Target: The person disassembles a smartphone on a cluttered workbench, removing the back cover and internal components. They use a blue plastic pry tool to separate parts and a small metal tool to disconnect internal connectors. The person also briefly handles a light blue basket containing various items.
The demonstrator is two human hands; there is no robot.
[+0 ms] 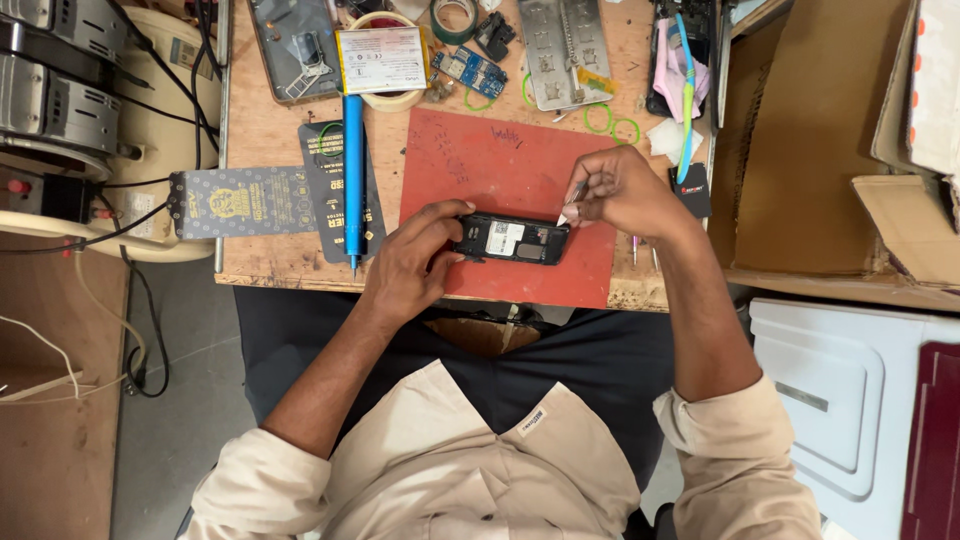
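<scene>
Red mat (500, 170) carries an opened black phone (512, 239); left hand (410, 262) clasps its nine-o'clock end, right hand (625, 190) pinches a thin tool (573, 198) at its two-o'clock corner.

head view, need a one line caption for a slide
Left hand steadies an opened black phone on a red mat while the right hand works a small tool at its end.

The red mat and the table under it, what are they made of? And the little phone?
The red mat looks like matte rubber or silicone: flat, dull, with pen scribbles on it. The table looks like bare wood or plywood, pale, scratched and stained. The opened phone, held by the left hand, seems black plastic with a slight shine. The right hand pinches a thin tool, probably metal.
</scene>
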